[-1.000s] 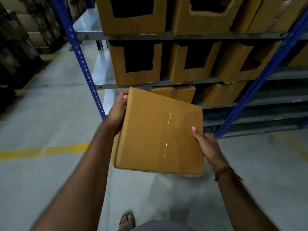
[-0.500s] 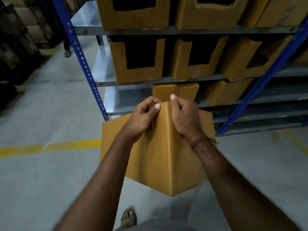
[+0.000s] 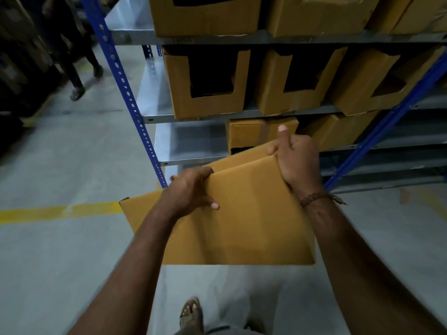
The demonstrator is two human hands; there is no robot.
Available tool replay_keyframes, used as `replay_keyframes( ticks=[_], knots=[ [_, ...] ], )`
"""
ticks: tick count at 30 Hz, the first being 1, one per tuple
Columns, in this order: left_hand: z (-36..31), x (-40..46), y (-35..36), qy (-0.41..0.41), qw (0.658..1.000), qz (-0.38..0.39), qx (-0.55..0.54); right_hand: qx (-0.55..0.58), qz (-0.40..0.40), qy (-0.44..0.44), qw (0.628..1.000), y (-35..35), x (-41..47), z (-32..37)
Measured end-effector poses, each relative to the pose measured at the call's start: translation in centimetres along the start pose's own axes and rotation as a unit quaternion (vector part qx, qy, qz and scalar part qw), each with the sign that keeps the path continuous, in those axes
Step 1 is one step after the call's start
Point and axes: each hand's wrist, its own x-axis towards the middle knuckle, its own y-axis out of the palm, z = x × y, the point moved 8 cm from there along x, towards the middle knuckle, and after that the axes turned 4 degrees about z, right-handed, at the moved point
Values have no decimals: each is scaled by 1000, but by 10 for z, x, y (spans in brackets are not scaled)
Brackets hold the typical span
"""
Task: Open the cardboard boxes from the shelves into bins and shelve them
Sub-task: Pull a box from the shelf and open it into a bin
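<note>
I hold a brown cardboard box [image 3: 246, 221] in front of me at waist height, before the shelves. My left hand [image 3: 191, 192] grips the top edge of its near flap, fingers curled over the edge and thumb on the flap's face. At the flap's upper right corner, my right hand [image 3: 296, 158] grips the cardboard with the thumb pointing up. The flap stands lifted away from a second panel behind it. What is inside the box is hidden.
A blue-posted metal shelf rack [image 3: 125, 83] holds several cardboard bins with cut-out fronts [image 3: 208, 83]. A closed box [image 3: 251, 134] sits on a lower shelf behind my hands. Another person's legs [image 3: 77, 76] stand in the aisle at left. A yellow floor line [image 3: 58, 211] crosses the concrete.
The box turned from flat-held to edge-up, then both hands moved apart along the top edge and pulled the flap open. The person at left walked closer.
</note>
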Motion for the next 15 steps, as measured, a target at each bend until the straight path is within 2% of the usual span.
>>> replay_keyframes(
  ticks=[2,4,6,8,10,15],
  knots=[
    [-6,2,8,34,998,-35,32,-82,-56,90,991,-10,-14,-1],
    [-17,7,20,63,993,-67,67,-91,-21,231,968,7,-36,-18],
    [-33,11,29,83,986,-103,104,-32,46,349,935,41,-60,-41],
    [-41,13,35,73,977,-141,142,88,77,442,890,75,-75,-66],
    [-41,14,36,48,972,-163,164,197,106,477,850,99,-80,-68],
    [-42,2,60,29,978,-142,149,171,93,453,870,116,-65,-63]
  ],
)
